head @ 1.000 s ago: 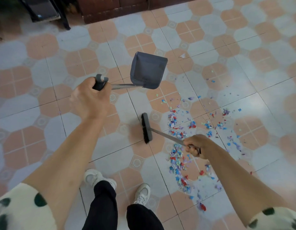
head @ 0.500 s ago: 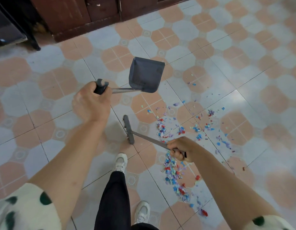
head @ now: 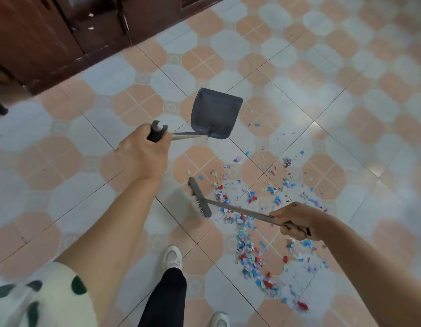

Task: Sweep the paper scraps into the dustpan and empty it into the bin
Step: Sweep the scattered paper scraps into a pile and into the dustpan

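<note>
Beside the paper scraps (head: 252,246), the right hand (head: 297,220) covers the broom (head: 200,197) handle's end. The bottom edge cuts off one white shoe (head: 219,320). Beyond the scraps the floor tiles (head: 382,55) blur.

Tiled floor (head: 110,128) w/ coloured paper scraps (head: 249,244) strewn at right, white shoes (head: 173,257) standing.

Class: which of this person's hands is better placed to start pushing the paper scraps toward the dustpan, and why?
The right hand: it grips the broom, whose head sits beside the paper scraps. The left hand holds the dustpan.
</note>
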